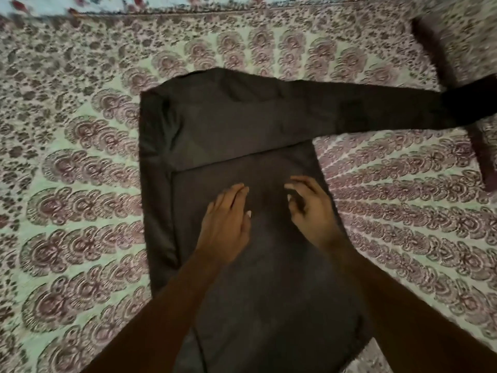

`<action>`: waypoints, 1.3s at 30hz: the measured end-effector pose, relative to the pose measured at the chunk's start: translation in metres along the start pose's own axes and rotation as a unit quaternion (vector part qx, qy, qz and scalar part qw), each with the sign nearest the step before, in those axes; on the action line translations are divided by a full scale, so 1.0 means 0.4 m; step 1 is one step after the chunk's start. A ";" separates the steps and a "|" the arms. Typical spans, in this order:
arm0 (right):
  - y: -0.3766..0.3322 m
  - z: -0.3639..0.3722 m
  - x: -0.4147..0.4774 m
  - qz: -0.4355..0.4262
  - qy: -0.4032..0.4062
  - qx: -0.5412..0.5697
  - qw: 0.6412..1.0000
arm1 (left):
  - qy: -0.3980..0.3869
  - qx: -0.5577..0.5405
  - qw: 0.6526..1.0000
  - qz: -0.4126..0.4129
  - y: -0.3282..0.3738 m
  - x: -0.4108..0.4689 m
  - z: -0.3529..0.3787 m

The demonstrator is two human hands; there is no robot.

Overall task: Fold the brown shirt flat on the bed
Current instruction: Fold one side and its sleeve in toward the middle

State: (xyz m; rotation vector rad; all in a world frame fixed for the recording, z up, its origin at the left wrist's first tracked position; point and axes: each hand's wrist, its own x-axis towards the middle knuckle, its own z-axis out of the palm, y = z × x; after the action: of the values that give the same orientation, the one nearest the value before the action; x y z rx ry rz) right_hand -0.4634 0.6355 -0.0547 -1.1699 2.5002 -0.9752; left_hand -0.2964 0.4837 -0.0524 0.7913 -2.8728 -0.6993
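The shirt [228, 135] lies flat mid-frame on the bed [80, 184], one sleeve [376, 106] stretched to the right edge. The left hand [228, 219] rests flat on it, fingers straight. The right hand [309, 208] beside it has loosely curled fingers, gripping nothing.

- The shirt [228, 125] lies flat on the bed [80, 184], near its middle
- One sleeve [376, 109] stretches out to the right, its end reaching a long strip [451, 84] on the bed's right side
- The left hand [227, 224] rests on the shirt's middle; the right hand [312, 208] is just to its right, apart from it
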 end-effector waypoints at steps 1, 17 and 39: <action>0.037 -0.032 0.024 0.021 0.016 0.008 1.000 | -0.008 0.009 1.000 0.001 0.026 0.054 0.018; 0.424 -0.279 0.337 0.123 0.023 -0.206 0.971 | -0.087 0.097 0.988 -0.089 0.143 0.371 0.231; -0.036 -0.203 0.294 0.100 -0.010 0.456 0.884 | 0.069 -0.460 0.855 -0.229 0.146 0.316 0.017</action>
State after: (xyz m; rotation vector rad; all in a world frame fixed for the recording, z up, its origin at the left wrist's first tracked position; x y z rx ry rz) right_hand -0.5686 0.5801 0.0256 -0.5832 1.6809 -1.7511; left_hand -0.4342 0.4674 -0.0376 1.2337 -1.8079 -1.7601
